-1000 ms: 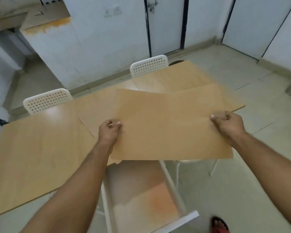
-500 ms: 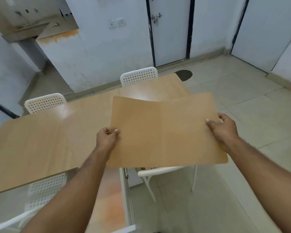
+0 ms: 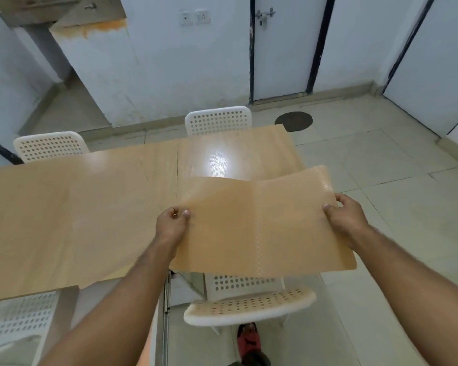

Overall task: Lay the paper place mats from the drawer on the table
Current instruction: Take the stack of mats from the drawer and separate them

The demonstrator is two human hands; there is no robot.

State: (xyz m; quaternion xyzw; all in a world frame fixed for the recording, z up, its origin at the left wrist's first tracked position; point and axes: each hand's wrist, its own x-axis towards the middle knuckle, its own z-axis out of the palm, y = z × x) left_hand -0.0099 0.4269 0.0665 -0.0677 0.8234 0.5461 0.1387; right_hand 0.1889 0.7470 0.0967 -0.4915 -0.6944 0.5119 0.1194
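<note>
We've got the paper place mat (image 3: 262,228) up in both hands: our left hand (image 3: 171,224) pinches its left edge, our right hand (image 3: 345,219) clamps the right edge. The mat hangs in the air over the right end of the wooden counter (image 3: 90,207), its far edge curling up. A white chair (image 3: 249,302) sits just under its near edge.
</note>
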